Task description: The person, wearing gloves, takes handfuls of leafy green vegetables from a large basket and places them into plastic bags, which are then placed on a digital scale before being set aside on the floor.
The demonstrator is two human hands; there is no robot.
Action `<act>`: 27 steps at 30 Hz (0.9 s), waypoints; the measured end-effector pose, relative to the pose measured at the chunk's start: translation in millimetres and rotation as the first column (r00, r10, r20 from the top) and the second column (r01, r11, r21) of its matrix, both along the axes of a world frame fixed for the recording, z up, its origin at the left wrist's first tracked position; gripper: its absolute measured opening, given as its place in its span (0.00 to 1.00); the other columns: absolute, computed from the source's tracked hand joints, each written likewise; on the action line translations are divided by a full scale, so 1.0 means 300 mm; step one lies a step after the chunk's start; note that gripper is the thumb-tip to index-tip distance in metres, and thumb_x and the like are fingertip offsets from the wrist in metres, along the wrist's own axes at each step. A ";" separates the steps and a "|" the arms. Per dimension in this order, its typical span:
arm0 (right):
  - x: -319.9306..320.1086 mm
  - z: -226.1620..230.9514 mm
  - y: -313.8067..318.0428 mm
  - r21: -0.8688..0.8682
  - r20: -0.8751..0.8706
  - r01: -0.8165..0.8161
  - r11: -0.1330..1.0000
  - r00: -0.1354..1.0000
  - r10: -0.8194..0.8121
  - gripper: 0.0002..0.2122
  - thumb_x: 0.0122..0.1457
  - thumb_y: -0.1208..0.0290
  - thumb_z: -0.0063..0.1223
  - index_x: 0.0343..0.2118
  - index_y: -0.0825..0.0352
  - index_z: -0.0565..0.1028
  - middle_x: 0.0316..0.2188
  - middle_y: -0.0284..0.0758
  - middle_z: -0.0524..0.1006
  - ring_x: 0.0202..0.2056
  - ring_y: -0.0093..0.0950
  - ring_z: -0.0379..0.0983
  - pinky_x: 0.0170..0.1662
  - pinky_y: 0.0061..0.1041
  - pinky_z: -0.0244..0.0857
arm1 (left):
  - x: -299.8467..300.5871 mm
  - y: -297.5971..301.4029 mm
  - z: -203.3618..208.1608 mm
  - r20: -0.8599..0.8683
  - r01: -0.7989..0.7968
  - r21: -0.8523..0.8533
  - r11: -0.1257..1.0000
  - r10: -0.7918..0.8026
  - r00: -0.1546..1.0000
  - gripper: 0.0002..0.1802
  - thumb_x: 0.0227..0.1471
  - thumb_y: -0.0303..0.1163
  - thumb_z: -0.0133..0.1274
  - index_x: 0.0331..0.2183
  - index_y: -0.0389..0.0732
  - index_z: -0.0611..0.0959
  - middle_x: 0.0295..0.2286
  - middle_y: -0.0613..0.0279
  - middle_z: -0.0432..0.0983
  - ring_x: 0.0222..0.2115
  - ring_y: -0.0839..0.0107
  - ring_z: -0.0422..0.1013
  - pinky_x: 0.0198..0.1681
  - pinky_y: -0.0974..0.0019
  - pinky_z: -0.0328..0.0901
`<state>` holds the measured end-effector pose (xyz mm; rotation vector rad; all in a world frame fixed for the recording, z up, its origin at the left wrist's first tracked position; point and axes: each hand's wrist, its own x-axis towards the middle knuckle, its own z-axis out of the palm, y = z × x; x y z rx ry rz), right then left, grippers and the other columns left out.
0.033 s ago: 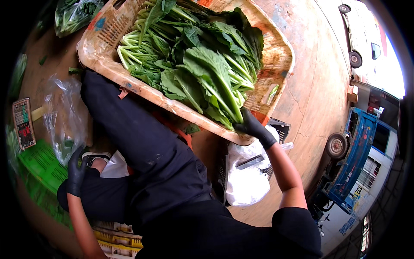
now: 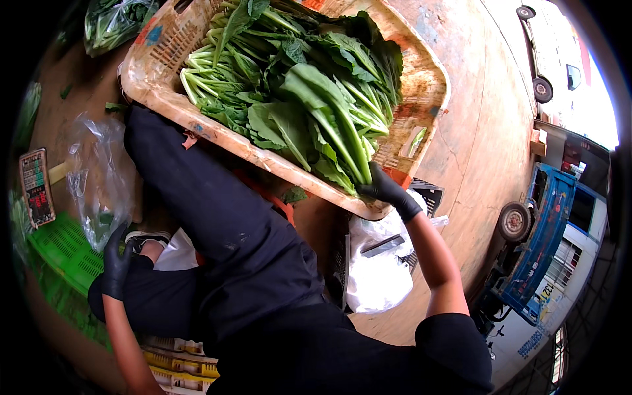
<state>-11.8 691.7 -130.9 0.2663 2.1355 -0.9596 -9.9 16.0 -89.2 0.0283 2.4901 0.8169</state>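
Observation:
My right hand (image 2: 388, 189), in a black glove, is closed round the stem ends of some leafy greens (image 2: 329, 118). Their broad leaves lie across a heap of similar greens (image 2: 227, 85) in a worn, pale orange plastic crate (image 2: 257, 157). Low on the left, my black-gloved left hand (image 2: 117, 264) is closed at the lower end of a clear plastic bag (image 2: 99, 184). The bag rises above that hand, looking crumpled and without greens in it. My left fingers are partly hidden, so the exact grip is hard to see.
A bright green crate (image 2: 66, 247) and a scale display (image 2: 37, 187) stand at the left. White plastic bags (image 2: 378, 276) fill a black crate (image 2: 431, 196) by my right arm. Bagged greens (image 2: 117, 26) lie far left. A blue truck (image 2: 536, 237) is parked at right.
The greens in my right hand have tilted and their leaves have folded narrower. That hand has shifted only slightly; my left hand and the bag look unmoved.

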 end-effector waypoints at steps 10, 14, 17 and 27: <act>-0.111 0.128 -0.006 -0.303 0.311 0.304 0.903 0.927 -0.207 0.41 0.48 0.54 0.61 0.58 0.72 0.52 0.52 0.41 0.66 0.52 0.28 0.63 0.56 0.28 0.56 | 0.209 -0.069 -0.030 -0.049 -0.196 0.049 0.979 0.198 0.979 0.18 0.50 0.22 0.47 0.45 0.28 0.72 0.40 0.46 0.73 0.43 0.58 0.69 0.49 0.63 0.61; -0.085 0.075 -0.080 -0.278 0.387 0.262 0.924 0.911 -0.141 0.29 0.51 0.61 0.58 0.53 0.70 0.62 0.46 0.37 0.70 0.45 0.24 0.67 0.50 0.22 0.61 | 0.281 -0.145 -0.134 -0.074 -0.260 0.108 0.959 0.269 0.960 0.19 0.50 0.22 0.47 0.46 0.28 0.71 0.40 0.46 0.72 0.42 0.60 0.69 0.48 0.64 0.62; -0.079 0.050 -0.046 -0.274 0.422 0.248 0.929 0.899 -0.116 0.27 0.50 0.63 0.58 0.50 0.70 0.64 0.42 0.34 0.72 0.42 0.21 0.68 0.46 0.21 0.64 | 0.235 -0.115 -0.127 -0.060 -0.289 0.133 0.948 0.298 0.953 0.19 0.51 0.23 0.47 0.46 0.29 0.71 0.40 0.46 0.72 0.42 0.62 0.70 0.47 0.65 0.62; -0.468 0.753 -0.136 -0.529 0.020 0.256 0.809 0.957 -0.289 0.32 0.52 0.63 0.58 0.55 0.74 0.57 0.49 0.41 0.68 0.48 0.31 0.68 0.53 0.29 0.62 | 0.263 -0.164 -0.182 -0.026 -0.226 0.041 0.973 0.227 0.973 0.21 0.49 0.23 0.48 0.47 0.28 0.70 0.43 0.44 0.71 0.45 0.58 0.68 0.50 0.64 0.61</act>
